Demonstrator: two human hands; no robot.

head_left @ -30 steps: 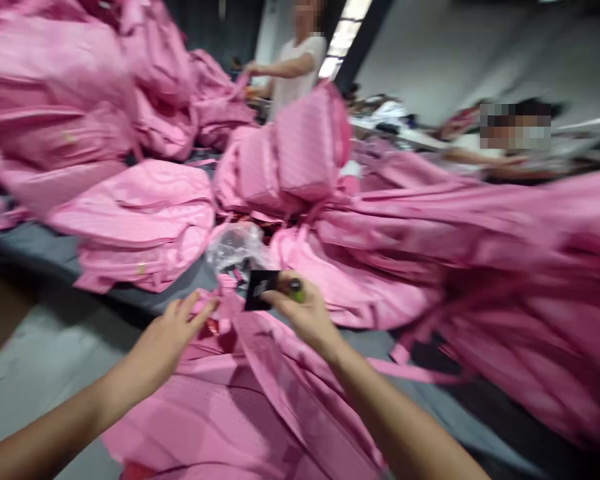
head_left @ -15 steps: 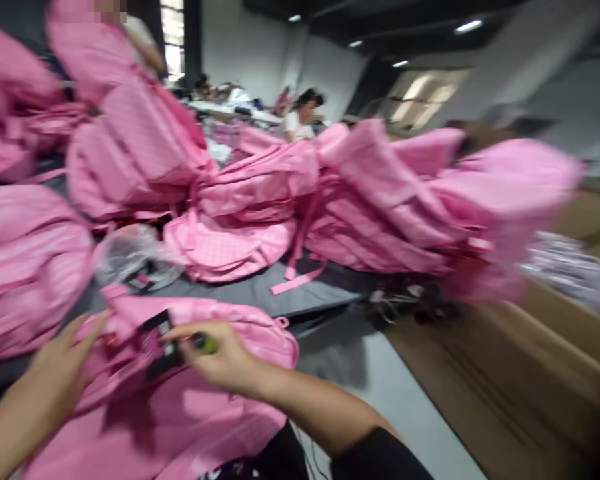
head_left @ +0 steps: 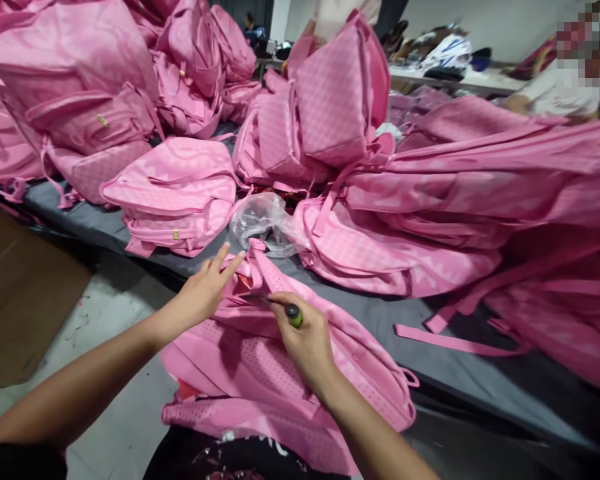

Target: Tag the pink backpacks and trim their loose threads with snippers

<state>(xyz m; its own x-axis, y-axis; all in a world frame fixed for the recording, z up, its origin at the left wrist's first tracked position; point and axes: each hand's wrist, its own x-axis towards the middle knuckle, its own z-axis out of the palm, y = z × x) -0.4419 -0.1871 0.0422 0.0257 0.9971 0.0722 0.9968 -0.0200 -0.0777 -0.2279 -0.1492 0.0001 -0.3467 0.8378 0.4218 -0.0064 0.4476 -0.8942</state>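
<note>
A pink backpack (head_left: pixel 235 360) lies in front of me, partly over my lap, its dotted padded panel facing up. My right hand (head_left: pixel 307 343) is closed around a small tool with a green and black handle (head_left: pixel 294 316). Its thin dark tip points left toward the bag's top; the exact kind of tool is unclear. My left hand (head_left: pixel 203 290) rests at the upper edge of the backpack, fingers stretched out beside a pink strap (head_left: pixel 256 257). A bit of red (head_left: pixel 243 283) shows between the hands. Just beyond lies a crumpled clear plastic bag (head_left: pixel 260 217).
Several pink backpacks (head_left: pixel 185 180) are heaped along the grey-covered table (head_left: pixel 375 327). A loose strap (head_left: pixel 445 338) lies across the table at right. Brown cardboard (head_left: pixel 25 300) stands at the lower left. Another person (head_left: pixel 565 90) is at the upper right.
My view has swung left, so the table and bags appear farther right. The black tag seen under my right hand before is out of sight. My right hand still holds the green-handled tool.
</note>
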